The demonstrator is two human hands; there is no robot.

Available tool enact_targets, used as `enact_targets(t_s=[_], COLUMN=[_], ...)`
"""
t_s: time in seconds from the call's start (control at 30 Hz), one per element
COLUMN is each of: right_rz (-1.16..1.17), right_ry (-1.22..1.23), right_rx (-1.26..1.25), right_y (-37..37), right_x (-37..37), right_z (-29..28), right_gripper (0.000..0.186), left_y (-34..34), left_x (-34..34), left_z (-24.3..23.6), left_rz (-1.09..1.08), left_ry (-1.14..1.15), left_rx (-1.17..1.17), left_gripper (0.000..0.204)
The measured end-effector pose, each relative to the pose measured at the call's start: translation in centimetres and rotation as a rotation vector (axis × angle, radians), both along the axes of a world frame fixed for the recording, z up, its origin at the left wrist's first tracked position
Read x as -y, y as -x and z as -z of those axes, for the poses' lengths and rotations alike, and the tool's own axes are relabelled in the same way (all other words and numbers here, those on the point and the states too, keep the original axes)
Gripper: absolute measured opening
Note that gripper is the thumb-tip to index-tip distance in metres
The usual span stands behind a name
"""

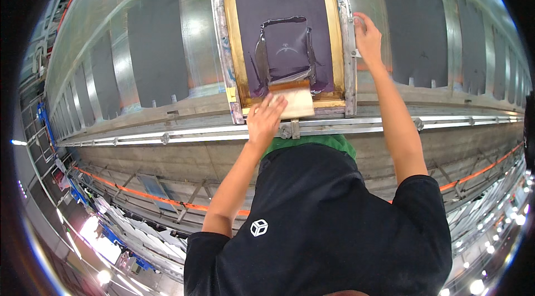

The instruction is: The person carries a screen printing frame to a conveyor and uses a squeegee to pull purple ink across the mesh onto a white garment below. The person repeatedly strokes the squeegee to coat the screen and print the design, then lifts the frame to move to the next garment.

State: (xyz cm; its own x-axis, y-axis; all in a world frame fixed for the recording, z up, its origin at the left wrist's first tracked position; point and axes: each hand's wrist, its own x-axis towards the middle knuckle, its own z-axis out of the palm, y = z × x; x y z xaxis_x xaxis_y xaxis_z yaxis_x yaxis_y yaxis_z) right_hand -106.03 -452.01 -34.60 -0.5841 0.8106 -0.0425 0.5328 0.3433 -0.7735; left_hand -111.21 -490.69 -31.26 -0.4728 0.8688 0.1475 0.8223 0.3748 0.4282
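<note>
A screen printing frame with metal sides and yellow tape borders lies before me. Its dark purple mesh carries a rough rectangle of glossy black ink around a small light arc-shaped design. Near the frame's close edge rests a squeegee with a pale wooden handle and a brown blade. My left hand is closed over the left part of that handle. At the frame's right side is my right hand, its fingers curled at the metal edge. Some of its fingertips are hard to make out.
Dark grey fabric panels lie along the long table on both sides, with another panel to the right. A metal rail runs along the near table edge. Below it stretches an orange strip.
</note>
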Motion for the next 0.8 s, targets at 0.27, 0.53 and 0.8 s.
enact_targets(t_s=[0.27, 0.53, 0.8], right_rz=[-0.644, -0.627, -0.604], right_ry=[-0.464, -0.353, -0.413], right_rx=[-0.016, 0.03, 0.017], right_y=[3.5, 0.7, 0.5], right_x=[7.4, 10.9, 10.9], right_z=[-9.1, -4.5, -6.0], right_gripper=[0.061, 0.047, 0.048], left_y=[11.9, 9.3, 8.8], left_x=[-11.6, -9.7, -9.3], left_z=[-2.1, -0.2, -1.7], left_rz=[-0.136, -0.072, -0.107], left_ry=[-0.191, -0.041, -0.126], left_rx=[0.168, 0.09, 0.128], left_gripper=[0.039, 0.039, 0.05])
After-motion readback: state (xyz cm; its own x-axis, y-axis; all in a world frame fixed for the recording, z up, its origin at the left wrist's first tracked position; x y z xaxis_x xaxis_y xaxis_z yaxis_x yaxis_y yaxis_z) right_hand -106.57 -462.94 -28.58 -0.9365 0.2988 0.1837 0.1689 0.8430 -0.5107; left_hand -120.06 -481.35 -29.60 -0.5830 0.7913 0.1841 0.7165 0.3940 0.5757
